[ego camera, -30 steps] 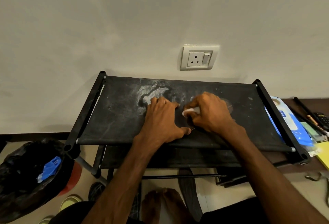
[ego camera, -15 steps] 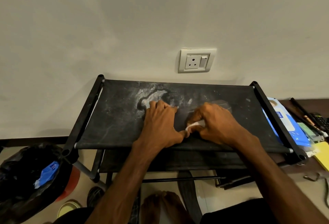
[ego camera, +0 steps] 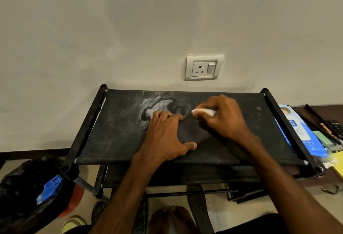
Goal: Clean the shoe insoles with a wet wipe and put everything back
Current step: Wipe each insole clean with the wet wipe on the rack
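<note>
On the shoe rack (ego camera: 115, 131), your right hand (ego camera: 226, 120) has swept from the near edge to the far end of the dark insole (ego camera: 193, 133), fingers curled round the bunched wet wipe (ego camera: 204, 112). Your left hand (ego camera: 165, 137) still lies flat on the insole and pins it, so the wiping looks to be mid-stroke. The black bin bag (ego camera: 22, 187) on your left holds a blue wrapper (ego camera: 49, 187), and the wipes pack (ego camera: 300, 133) lies just right of the rack.

L hand (ego camera: 167, 137) flat, fingers spread, pressing down; R hand (ego camera: 225, 120) curled in a pinch.
</note>
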Demonstrator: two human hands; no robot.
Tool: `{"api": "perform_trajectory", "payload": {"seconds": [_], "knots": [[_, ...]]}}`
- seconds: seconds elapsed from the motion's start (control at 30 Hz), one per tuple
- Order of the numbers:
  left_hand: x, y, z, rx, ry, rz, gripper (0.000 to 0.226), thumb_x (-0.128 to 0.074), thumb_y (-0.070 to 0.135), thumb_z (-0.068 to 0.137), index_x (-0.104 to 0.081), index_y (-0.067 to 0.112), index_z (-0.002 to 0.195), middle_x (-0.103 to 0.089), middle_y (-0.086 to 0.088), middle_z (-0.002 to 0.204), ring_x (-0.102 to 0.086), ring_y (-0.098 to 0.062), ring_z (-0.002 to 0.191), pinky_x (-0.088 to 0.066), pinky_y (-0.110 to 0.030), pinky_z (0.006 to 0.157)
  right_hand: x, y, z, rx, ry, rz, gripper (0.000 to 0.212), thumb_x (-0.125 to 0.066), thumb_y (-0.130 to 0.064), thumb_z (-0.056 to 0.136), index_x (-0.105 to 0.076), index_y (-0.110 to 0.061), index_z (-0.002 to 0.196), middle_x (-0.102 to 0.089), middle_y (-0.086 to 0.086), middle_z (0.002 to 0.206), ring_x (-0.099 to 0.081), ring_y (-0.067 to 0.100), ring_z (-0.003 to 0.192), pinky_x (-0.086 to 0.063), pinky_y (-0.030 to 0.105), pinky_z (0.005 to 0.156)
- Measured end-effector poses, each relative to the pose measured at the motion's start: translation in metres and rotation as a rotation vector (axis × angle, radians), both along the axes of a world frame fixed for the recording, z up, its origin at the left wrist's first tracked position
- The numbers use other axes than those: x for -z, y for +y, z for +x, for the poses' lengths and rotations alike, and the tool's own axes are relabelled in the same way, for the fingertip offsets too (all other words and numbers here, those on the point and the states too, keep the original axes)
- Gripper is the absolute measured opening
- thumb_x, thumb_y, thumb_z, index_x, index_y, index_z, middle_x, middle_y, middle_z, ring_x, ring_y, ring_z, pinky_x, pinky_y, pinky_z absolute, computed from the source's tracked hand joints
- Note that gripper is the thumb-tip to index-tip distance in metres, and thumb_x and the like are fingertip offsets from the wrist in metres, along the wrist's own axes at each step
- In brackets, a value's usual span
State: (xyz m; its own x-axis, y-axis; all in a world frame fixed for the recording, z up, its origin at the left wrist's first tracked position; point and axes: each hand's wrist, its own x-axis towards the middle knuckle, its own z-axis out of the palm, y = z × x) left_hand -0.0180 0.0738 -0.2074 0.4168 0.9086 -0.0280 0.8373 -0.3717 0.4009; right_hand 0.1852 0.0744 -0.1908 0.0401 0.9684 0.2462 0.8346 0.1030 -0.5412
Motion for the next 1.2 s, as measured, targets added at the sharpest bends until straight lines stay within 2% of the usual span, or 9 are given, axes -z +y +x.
{"api": "perform_trajectory", "payload": {"seconds": [0.07,0.2,0.37,0.5,0.6,0.77,0.97,1.1,1.2], "knots": [[-0.001,0.000,-0.002,0.008,0.004,-0.009,0.091,-0.071,0.075,0.068,-0.041,0.033,0.144,-0.041,0.003,0.139,-0.031,-0.019,0.129,-0.030,-0.034,0.110,-0.006,-0.009,0.018,0.064,0.099,0.018,0.010,-0.080,-0.043,0.085,-0.082,-0.037,0.093,-0.075,-0.018,0.084,-0.069,-0.001,0.075,-0.062,0.036,0.071],[-0.006,0.001,-0.005,0.034,0.042,-0.010,0.090,-0.069,0.076,0.068,-0.041,0.034,0.142,-0.041,0.005,0.140,-0.031,-0.018,0.130,-0.033,-0.037,0.112,-0.008,-0.026,0.032,0.037,0.154,-0.053,0.011,-0.083,-0.039,0.083,-0.083,-0.035,0.093,-0.077,-0.019,0.087,-0.071,-0.003,0.079,-0.063,0.034,0.076],[-0.010,-0.001,0.001,0.047,0.017,0.044,0.093,-0.065,0.080,0.070,-0.039,0.033,0.147,-0.038,0.006,0.142,-0.030,-0.017,0.131,-0.032,-0.036,0.111,-0.014,-0.032,0.023,-0.094,0.051,-0.210,0.009,-0.084,-0.037,0.082,-0.082,-0.035,0.091,-0.077,-0.021,0.089,-0.070,-0.005,0.083,-0.062,0.032,0.080],[-0.006,0.003,0.007,0.068,0.011,0.058,0.083,-0.063,0.076,0.076,-0.045,0.032,0.144,-0.043,0.005,0.138,-0.034,-0.017,0.128,-0.034,-0.037,0.110,-0.015,-0.038,0.013,-0.134,-0.095,-0.297,0.005,-0.084,-0.039,0.081,-0.081,-0.040,0.085,-0.074,-0.024,0.084,-0.068,-0.004,0.079,-0.061,0.031,0.076],[-0.004,0.005,0.007,0.086,0.042,0.042,0.084,-0.063,0.077,0.075,-0.047,0.031,0.144,-0.044,0.002,0.139,-0.035,-0.019,0.131,-0.031,-0.040,0.114,-0.007,-0.042,0.004,-0.069,-0.187,-0.280,0.003,-0.081,-0.042,0.081,-0.079,-0.040,0.083,-0.074,-0.021,0.080,-0.067,-0.001,0.076,-0.061,0.032,0.074],[-0.002,0.006,0.004,0.095,0.066,0.028,0.092,-0.068,0.078,0.070,-0.046,0.030,0.146,-0.043,0.000,0.142,-0.033,-0.022,0.134,-0.029,-0.042,0.116,-0.003,-0.040,-0.007,0.019,-0.233,-0.281,0.002,-0.080,-0.037,0.083,-0.079,-0.036,0.084,-0.074,-0.017,0.083,-0.065,0.001,0.075,-0.057,0.026,0.071],[0.002,0.007,0.007,0.086,0.067,0.032,0.088,-0.068,0.079,0.067,-0.051,0.028,0.137,-0.047,-0.003,0.139,-0.036,-0.025,0.132,-0.033,-0.043,0.113,0.002,-0.016,-0.023,0.057,-0.276,-0.184,0.014,-0.078,-0.027,0.081,-0.082,-0.031,0.093,-0.076,-0.008,0.085,-0.063,0.009,0.074,-0.050,0.026,0.065],[0.002,0.006,0.006,0.056,0.047,0.015,0.087,-0.070,0.077,0.068,-0.052,0.026,0.136,-0.048,-0.004,0.138,-0.036,-0.025,0.130,-0.034,-0.041,0.111,0.008,0.003,-0.032,0.048,-0.289,-0.123,0.017,-0.079,-0.025,0.080,-0.082,-0.027,0.097,-0.077,-0.001,0.087,-0.068,0.017,0.079,-0.059,0.034,0.071],[0.004,0.003,0.010,0.022,-0.002,0.014,0.083,-0.073,0.074,0.066,-0.054,0.030,0.133,-0.050,-0.001,0.132,-0.038,-0.022,0.125,-0.037,-0.037,0.105,0.007,-0.005,-0.027,0.033,-0.275,-0.116,0.015,-0.078,-0.026,0.080,-0.082,-0.027,0.094,-0.077,-0.002,0.084,-0.069,0.016,0.076,-0.061,0.038,0.069]]}}
